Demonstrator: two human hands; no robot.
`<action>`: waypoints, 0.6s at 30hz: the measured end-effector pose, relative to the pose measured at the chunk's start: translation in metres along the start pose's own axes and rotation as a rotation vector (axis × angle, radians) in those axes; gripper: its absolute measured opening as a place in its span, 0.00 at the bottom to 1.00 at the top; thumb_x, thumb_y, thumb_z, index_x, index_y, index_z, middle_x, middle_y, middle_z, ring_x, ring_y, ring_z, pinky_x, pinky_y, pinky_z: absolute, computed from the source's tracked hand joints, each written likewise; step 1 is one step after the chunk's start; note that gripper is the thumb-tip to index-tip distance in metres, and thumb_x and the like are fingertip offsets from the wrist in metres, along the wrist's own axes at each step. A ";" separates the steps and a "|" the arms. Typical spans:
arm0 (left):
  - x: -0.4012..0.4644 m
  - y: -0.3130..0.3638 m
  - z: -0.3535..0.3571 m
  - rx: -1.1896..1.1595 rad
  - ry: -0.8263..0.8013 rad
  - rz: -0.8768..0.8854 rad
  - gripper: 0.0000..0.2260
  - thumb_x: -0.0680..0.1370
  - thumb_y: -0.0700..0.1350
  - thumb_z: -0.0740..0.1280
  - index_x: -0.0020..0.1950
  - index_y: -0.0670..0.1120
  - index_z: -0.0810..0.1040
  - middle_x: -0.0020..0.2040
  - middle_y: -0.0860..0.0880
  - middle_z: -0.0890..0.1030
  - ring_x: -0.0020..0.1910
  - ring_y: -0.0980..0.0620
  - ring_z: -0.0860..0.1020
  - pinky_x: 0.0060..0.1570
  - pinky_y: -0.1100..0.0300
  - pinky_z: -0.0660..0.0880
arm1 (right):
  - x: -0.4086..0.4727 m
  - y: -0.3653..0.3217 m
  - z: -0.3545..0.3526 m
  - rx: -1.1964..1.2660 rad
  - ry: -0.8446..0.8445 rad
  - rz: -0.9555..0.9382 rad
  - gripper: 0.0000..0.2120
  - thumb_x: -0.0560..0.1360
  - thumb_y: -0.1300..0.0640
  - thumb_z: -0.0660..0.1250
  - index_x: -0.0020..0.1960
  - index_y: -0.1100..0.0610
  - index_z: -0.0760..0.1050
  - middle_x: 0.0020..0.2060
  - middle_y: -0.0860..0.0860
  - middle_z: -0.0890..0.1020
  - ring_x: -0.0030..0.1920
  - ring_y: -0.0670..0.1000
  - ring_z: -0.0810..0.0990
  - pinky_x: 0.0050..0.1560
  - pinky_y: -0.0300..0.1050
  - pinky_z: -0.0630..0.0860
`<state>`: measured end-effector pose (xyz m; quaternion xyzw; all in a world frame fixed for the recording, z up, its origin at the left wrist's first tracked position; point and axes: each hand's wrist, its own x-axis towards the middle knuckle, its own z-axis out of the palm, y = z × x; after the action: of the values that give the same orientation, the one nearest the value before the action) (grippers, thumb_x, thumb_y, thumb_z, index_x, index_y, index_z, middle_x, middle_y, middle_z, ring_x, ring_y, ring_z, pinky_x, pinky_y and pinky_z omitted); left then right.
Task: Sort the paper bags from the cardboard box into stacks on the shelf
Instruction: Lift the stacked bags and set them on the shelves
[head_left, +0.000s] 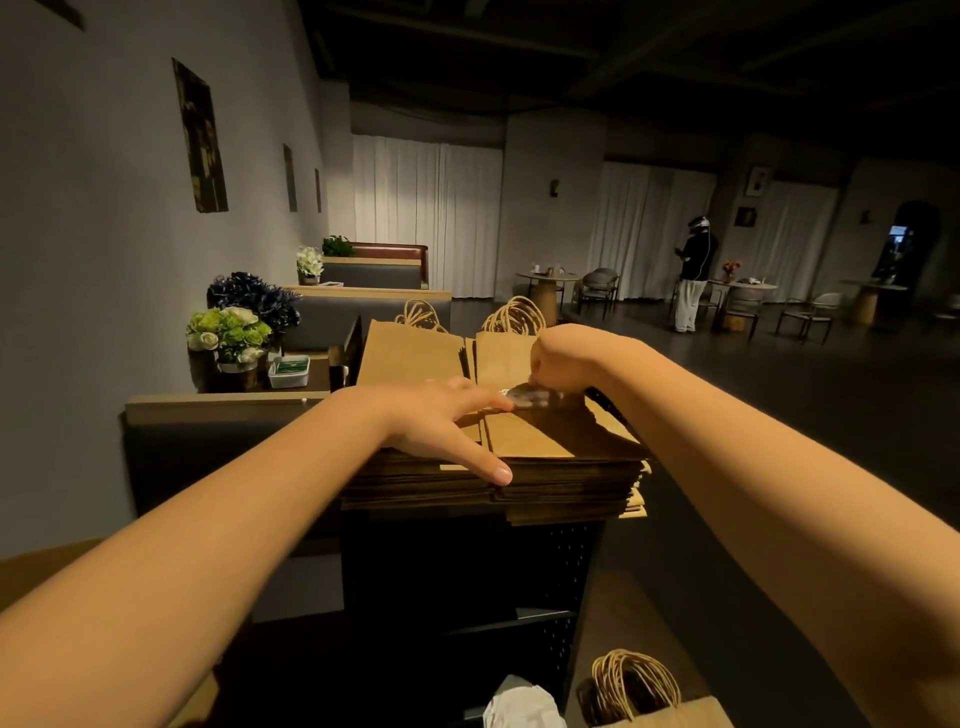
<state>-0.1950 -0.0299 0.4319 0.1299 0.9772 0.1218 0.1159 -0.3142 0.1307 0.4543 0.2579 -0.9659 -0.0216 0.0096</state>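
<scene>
The stack of bags (519, 467) runs toward twelve o'clock; left hand (447, 421) presses flat on it, right hand (561, 364) pinches the top bag (524, 439).

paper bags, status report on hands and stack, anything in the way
Left hand flat on the bag stack, fingers straight. Right hand curled at the top bag's far edge, grip blurred. More bags below right. Nothing blocking.

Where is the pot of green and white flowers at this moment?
In the head view the pot of green and white flowers stands at the left, on the dark table by the wall, just left of a small white tray and in front of a dark blue bouquet.
</scene>
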 end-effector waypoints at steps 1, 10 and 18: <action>0.001 0.000 0.000 -0.002 0.004 -0.007 0.46 0.63 0.71 0.65 0.78 0.60 0.53 0.78 0.54 0.55 0.75 0.48 0.56 0.73 0.45 0.60 | -0.016 -0.003 -0.005 -0.005 0.045 -0.049 0.18 0.81 0.52 0.61 0.66 0.59 0.73 0.58 0.57 0.78 0.60 0.57 0.76 0.60 0.48 0.72; -0.002 0.003 0.003 0.060 0.038 0.015 0.47 0.63 0.71 0.66 0.78 0.60 0.52 0.78 0.55 0.55 0.76 0.49 0.55 0.74 0.46 0.59 | -0.135 0.000 0.095 -0.253 0.583 -0.467 0.56 0.59 0.26 0.69 0.77 0.53 0.56 0.73 0.53 0.65 0.70 0.57 0.65 0.65 0.65 0.64; 0.002 -0.003 0.007 0.076 0.105 -0.009 0.48 0.65 0.60 0.77 0.77 0.61 0.51 0.76 0.54 0.55 0.74 0.48 0.59 0.71 0.49 0.64 | -0.118 0.008 0.110 -0.249 0.874 -0.419 0.31 0.71 0.45 0.70 0.68 0.58 0.68 0.60 0.57 0.78 0.57 0.58 0.78 0.55 0.60 0.75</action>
<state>-0.1960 -0.0306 0.4238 0.1231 0.9864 0.0908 0.0600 -0.2195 0.2003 0.3437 0.4282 -0.7891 -0.0283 0.4395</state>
